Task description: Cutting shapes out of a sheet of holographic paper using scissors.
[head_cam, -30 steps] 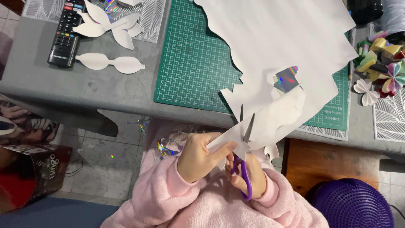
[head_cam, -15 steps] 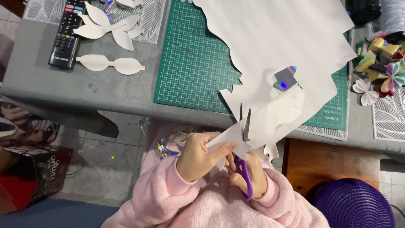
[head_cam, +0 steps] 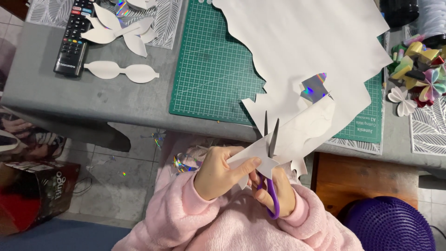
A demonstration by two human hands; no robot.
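Clearly, the left hand [head_cam: 218, 173] pinches the white paper [head_cam: 297, 51] near the cut, while the right hand [head_cam: 278, 190] grips purple scissors [head_cam: 269, 186], blades parted. Thin and floppy, the paper probably wants support close beside the blades.

- I see even, soft, fairly bright light from overhead; nothing is dim except the floor under the table [head_cam: 93, 100].
- The big white sheet [head_cam: 320, 42] comes close to blowing out, with little surface detail left on it.
- The holographic patch [head_cam: 315, 87] and the foil scraps [head_cam: 183, 163] throw small rainbow glints.
- Shadows are faint: a soft one sits beneath the table edge, another under the folded paper near the scissors [head_cam: 270, 139].
- Focus holds on the mat [head_cam: 209, 69], whose grid lines read crisply.
- My left hand [head_cam: 218, 174] and right hand [head_cam: 278, 190] look sharp, without motion blur.
- I notice slight bending of straight lines toward the corners.
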